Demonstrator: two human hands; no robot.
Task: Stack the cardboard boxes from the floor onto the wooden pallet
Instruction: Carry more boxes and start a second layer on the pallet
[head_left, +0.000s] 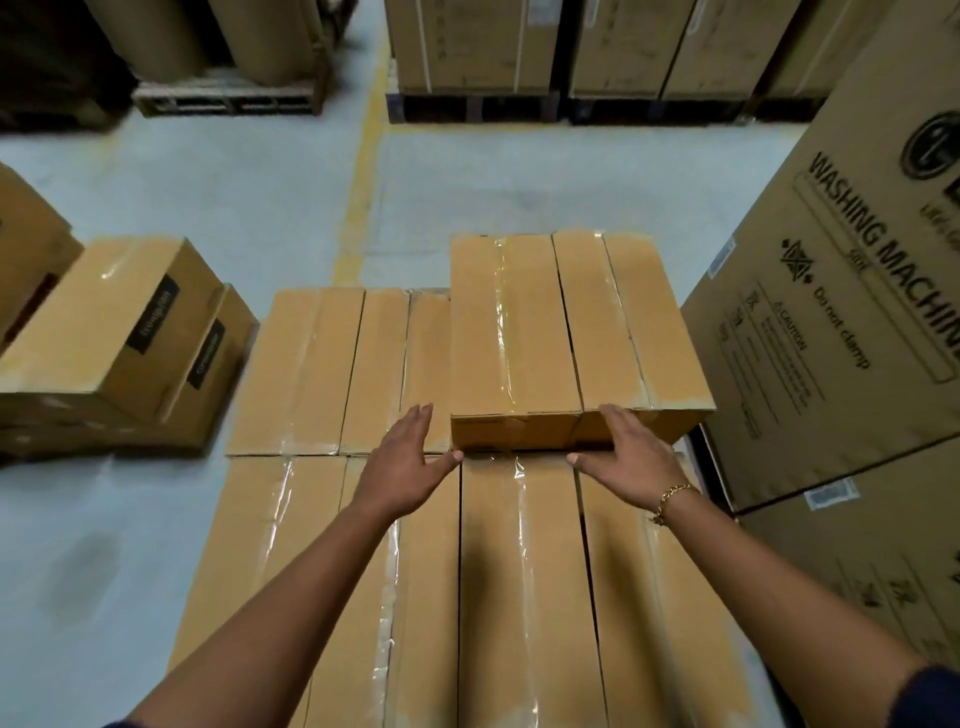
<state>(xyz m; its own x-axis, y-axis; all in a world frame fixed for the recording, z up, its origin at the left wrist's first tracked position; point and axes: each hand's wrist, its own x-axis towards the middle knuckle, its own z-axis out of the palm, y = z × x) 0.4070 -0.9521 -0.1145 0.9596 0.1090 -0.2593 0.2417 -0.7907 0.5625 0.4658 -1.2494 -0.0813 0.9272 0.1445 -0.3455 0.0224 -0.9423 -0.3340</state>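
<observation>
At the near edge of the upper tier, the right hand lies open, its fingers nearly straight over the front top edge of the right upper box, an oblong tan cardboard carton sealed with clear tape. The thumb is spread to the left, and nothing is clasped. We read this as a push or a squaring touch rather than a lift. A gold chain bracelet circles that wrist.

The left hand is likewise open, with fingers straight and pointing away. Its thumb tip is at the near left corner of the left upper box, a matching tan taped carton touching its neighbour. We cannot tell whether the thumb makes contact. Both forearms reach forward and slightly inward, almost fully extended.

The two upper boxes sit flush on the lower tier of tan cardboard boxes, at its far right, beginning a second layer. We judge that they are set tight together so the stack stays square. The wooden pallet is hidden beneath the load.

To the left, well apart, tan cardboard boxes with black labels wait on the pale grey floor. A large brown washing-machine carton stands just beside the stack on the right.
</observation>
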